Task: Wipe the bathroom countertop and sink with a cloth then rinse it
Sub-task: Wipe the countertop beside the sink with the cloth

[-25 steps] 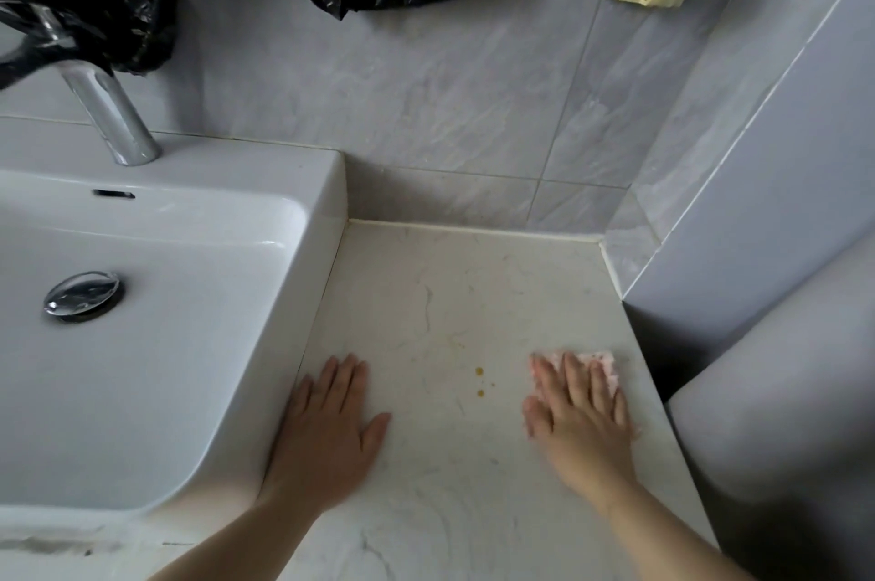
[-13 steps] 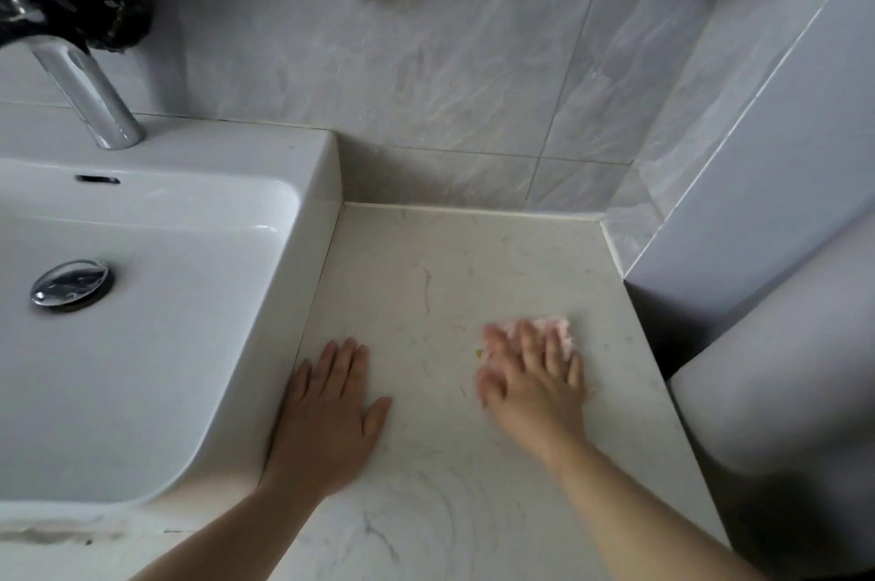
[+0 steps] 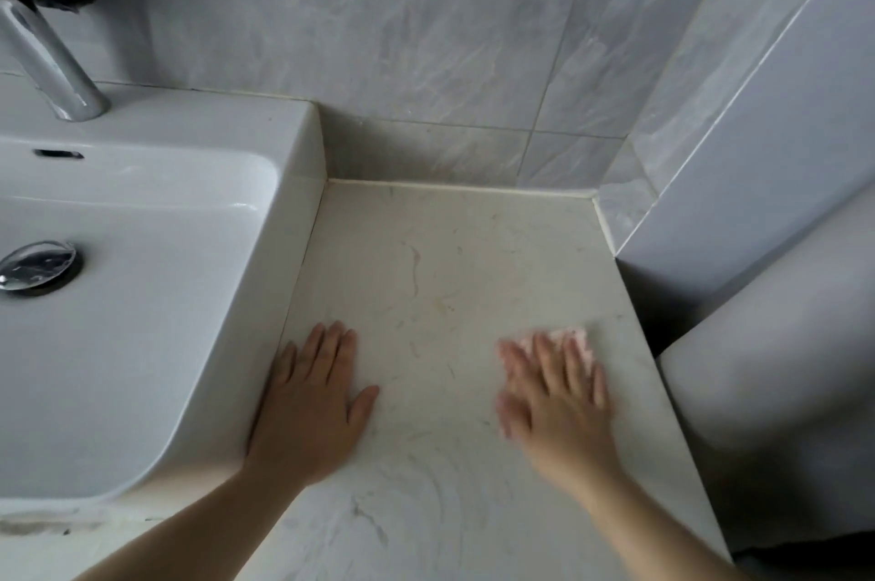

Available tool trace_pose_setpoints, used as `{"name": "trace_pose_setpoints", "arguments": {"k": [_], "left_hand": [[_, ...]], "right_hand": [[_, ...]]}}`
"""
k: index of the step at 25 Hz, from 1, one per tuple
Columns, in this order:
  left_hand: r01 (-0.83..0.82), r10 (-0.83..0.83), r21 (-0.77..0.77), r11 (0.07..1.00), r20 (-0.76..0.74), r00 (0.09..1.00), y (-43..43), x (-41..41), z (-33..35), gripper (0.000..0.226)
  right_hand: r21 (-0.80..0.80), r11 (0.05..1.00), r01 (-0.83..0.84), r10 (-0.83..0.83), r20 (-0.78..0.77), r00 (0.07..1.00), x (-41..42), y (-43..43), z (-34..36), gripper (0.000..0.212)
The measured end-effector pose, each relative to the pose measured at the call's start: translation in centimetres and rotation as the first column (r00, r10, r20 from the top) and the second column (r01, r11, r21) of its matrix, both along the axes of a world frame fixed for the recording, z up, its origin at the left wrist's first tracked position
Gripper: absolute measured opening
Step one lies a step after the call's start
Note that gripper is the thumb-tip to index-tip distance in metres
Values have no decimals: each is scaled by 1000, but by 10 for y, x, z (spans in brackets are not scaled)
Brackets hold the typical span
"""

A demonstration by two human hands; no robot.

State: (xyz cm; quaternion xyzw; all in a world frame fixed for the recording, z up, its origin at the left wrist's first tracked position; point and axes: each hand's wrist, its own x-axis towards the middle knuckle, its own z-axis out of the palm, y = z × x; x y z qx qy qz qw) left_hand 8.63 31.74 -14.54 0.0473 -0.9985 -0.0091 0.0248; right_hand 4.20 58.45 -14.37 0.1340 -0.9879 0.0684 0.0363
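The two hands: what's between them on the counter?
Only bare countertop lies between the left hand and the right hand, as the head view shows.

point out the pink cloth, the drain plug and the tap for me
pink cloth (image 3: 578, 340): head view, on the far edge showing beyond the right hand (image 3: 554, 400)
drain plug (image 3: 35, 266): head view, middle of its chrome cap
tap (image 3: 52, 64): head view, on the chrome stem above its base
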Motion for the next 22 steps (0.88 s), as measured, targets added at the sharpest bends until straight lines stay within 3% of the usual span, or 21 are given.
{"name": "trace_pose_setpoints", "arguments": {"k": [3, 5, 7, 8, 10, 12, 14, 16, 19, 20, 22], "left_hand": [[-5, 4, 8, 1000, 34, 999, 0, 1, 2, 77], [1, -1, 3, 1000, 32, 999, 0, 1, 2, 76], [-7, 7, 3, 1000, 39, 999, 1, 1, 4, 76], [-8, 8, 10, 1000, 46, 999, 1, 1, 4, 76], [-11, 9, 23, 1000, 52, 999, 0, 1, 3, 75], [-16, 15, 18, 1000, 58, 998, 0, 2, 3, 75], [-15, 14, 19, 1000, 54, 998, 1, 2, 3, 74], [-10, 8, 29, 1000, 52, 999, 0, 2, 3, 75], [-11, 10, 24, 1000, 47, 999, 0, 2, 3, 75], [-10, 9, 26, 1000, 49, 999, 0, 1, 3, 74], [-1, 0, 37, 999, 47, 999, 0, 2, 2, 74]], "right_hand": [[87, 986, -139, 134, 58, 989, 16, 18, -4, 54], [33, 998, 59, -60, 34, 998, -31, 21, 5, 54], [17, 967, 254, -253, 180, 951, -62, 9, 15, 54], [-13, 962, 272, -263, 208, 942, -59, -1, 14, 54], [-6, 997, 74, -73, 46, 996, -19, -19, 5, 57], [-8, 979, -204, 204, 31, 978, 34, -26, 0, 61], [26, 950, -312, 309, 85, 947, 32, -23, 1, 61], [51, 981, -189, 189, 6, 982, -14, -31, 3, 61], [-10, 992, 128, -124, 183, 975, -85, -65, 14, 56], [-6, 989, 148, -143, 220, 965, -94, -78, 15, 56], [-4, 999, -36, 36, 191, 981, -81, -87, 10, 55]]}}
